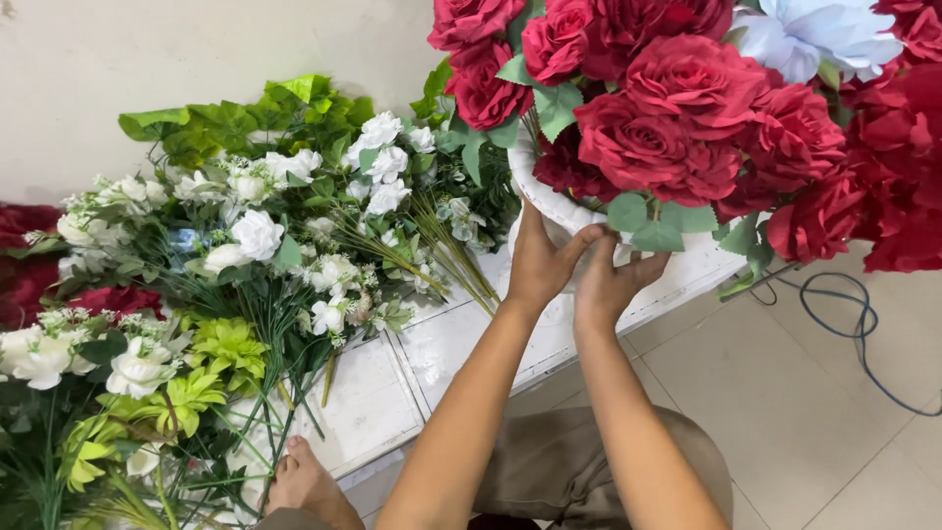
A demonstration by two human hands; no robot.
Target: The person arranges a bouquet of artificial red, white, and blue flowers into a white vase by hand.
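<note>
Head view. Both hands reached up under a round white vase with a worn painted surface (pixel 546 199), which was packed with dark red artificial roses and grey-green leaves (pixel 677 118). The left hand (pixel 543 260) was pressed against the vase's lower wall, fingers spread and curved to the surface, thumb angled toward the right. The right hand (pixel 610 283) sat just beside it, touching the vase's underside, fingers partly open and wrapped upward; the thumbs of the two hands lay close together. Whether the vase's weight rested on the hands or on the white panelled board (pixel 461 344) below could not be told.

One pale blue-white fabric flower (pixel 814 34) stood among the roses at top right. On the board to the left lay a loose heap of white artificial roses with green stems (pixel 294 245), and nearer, yellow-green fabric blooms (pixel 221 353). A bare foot (pixel 299 481) rested at the board's edge. A dark cable (pixel 854 324) looped over the tiled floor (pixel 785 412) at right.
</note>
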